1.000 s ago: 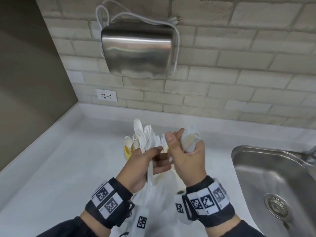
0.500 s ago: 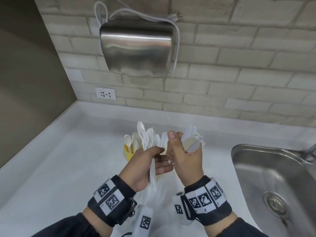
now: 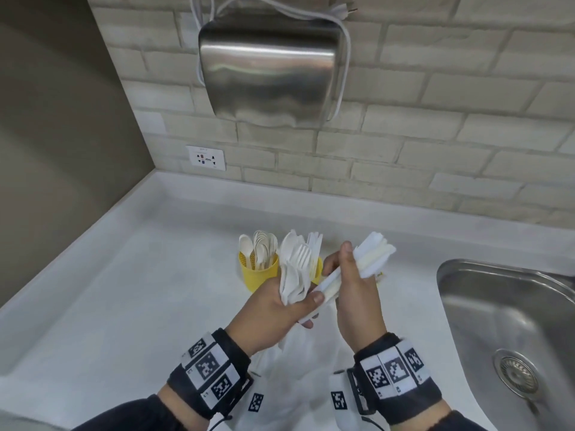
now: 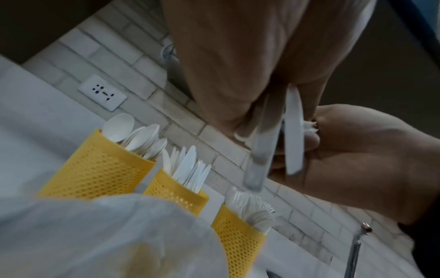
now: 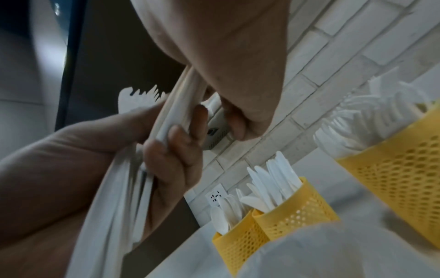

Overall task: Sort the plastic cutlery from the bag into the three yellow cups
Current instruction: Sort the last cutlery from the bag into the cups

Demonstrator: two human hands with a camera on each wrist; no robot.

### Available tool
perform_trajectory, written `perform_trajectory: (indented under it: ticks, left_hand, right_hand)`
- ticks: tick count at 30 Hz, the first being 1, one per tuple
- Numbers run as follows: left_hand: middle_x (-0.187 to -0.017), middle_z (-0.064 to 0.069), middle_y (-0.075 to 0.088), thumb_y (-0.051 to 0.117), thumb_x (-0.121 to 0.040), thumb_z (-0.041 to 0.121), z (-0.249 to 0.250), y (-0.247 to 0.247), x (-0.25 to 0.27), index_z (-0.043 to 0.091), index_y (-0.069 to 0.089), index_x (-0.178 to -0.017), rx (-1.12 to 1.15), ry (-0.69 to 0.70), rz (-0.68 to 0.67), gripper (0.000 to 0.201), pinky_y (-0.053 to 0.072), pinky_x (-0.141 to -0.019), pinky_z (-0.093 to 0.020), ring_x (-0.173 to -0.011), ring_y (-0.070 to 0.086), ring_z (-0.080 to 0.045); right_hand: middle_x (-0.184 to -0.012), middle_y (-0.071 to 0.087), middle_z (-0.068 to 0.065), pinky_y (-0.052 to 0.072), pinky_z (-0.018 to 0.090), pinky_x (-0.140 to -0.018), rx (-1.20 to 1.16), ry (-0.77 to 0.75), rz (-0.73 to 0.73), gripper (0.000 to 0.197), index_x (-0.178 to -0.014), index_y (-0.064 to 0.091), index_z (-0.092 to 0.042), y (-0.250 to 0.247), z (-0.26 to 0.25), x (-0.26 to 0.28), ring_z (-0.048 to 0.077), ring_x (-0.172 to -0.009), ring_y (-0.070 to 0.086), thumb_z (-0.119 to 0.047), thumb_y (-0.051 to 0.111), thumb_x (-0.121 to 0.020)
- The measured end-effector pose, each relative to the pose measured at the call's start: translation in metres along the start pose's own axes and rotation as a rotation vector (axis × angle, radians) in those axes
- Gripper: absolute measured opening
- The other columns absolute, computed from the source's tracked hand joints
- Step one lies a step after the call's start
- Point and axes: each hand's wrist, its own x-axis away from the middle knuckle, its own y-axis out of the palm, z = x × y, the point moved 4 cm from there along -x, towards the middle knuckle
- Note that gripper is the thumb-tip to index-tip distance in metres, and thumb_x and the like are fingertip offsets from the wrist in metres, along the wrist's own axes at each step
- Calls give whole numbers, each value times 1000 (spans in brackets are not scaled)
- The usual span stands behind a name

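Holding thin white plastic cutlery, the left hand [image 3: 273, 309] grips a mixed bunch [image 3: 295, 272] and the right hand [image 3: 354, 293] grips another bunch [image 3: 371, 255]. These pieces look light, bendy and slippery, so hold them tight by the handles.

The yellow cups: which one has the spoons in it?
The yellow cup nearest the wall socket, at the left end of the row. Rounded spoon bowls stick out of it; the middle cup holds knives and the last cup forks.
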Motion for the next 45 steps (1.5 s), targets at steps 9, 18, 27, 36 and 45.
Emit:
perform_trajectory:
  ticks: [9, 18, 27, 36, 45]
  left_hand:
    - [-101, -5, 77, 68, -98, 23, -14, -22, -1, 14, 78, -108, 123, -44, 70, 17, 63, -77, -40, -94, 73, -19]
    - [-56, 3, 35, 71, -96, 31, -21, -48, 3, 19, 57, -75, 109, -113, 316, 29, 33, -49, -29, -50, 32, -16]
    - [-60, -4, 25, 74, -94, 27, -14, -38, 4, 16, 45, -77, 150, -98, 179, 35, 20, -48, -27, -51, 18, -17]
    - [-58, -1, 27, 72, -96, 17, -12, -42, 6, 27, 45, -63, 130, -107, 185, 44, 23, -45, -24, -46, 21, -14]
    - [-58, -1, 27, 69, -97, 12, -1, -42, 5, 36, 57, -57, 146, -101, 196, 47, 21, -46, -25, -48, 20, -15]
  right_hand:
    - [-67, 63, 33, 46, 35, -52, 213, -6, -320, 38, -79, 72, -9, 4, -15, -21, 32, -46, 54, -32, 55, -105]
    - [-55, 66, 7, 52, 23, -52, 486, -240, -174, 29, -88, 75, -18, 5, -27, -67, 18, -48, 66, -37, 59, -101]
    - [-61, 55, -7, 49, 31, -63, 936, -263, -246, 38, -63, 50, -27, 30, 36, -99, 22, -66, 64, -42, 70, -92]
    - [-103, 58, 0, 50, 35, -77, 993, -372, -150, 44, -113, 47, -20, 36, 55, -94, 23, -90, 57, -35, 77, -83]
    - [-167, 25, 8, 11, 51, -126, 1482, -465, -366, 62, -160, 19, -10, 56, 63, -94, 26, -157, 14, -39, 30, -107]
